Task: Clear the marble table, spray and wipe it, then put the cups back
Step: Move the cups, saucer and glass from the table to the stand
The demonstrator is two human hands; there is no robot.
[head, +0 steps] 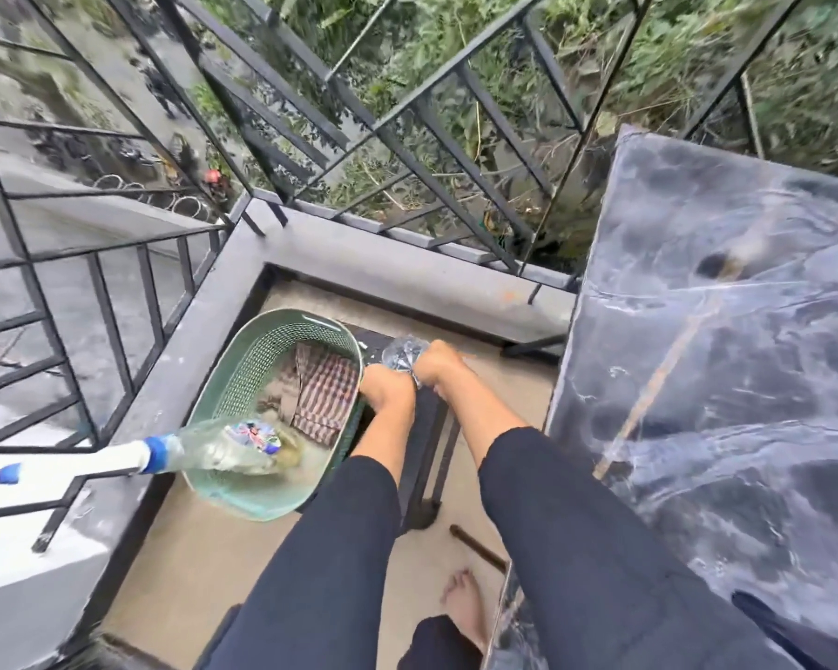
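Note:
The dark marble table fills the right side, its top bare and glossy. To its left, low down, a green plastic basket holds a striped cloth and a clear spray bottle whose blue-and-white head sticks out over the rim. My right hand is shut on a clear glass cup just right of the basket. My left hand is pressed against the basket's right rim, touching the glass. Its fingers are hidden.
Black metal railings and a grey concrete ledge close the balcony corner ahead and to the left. A black metal stand sits under my arms. My bare foot and a dark bar are on the tan floor.

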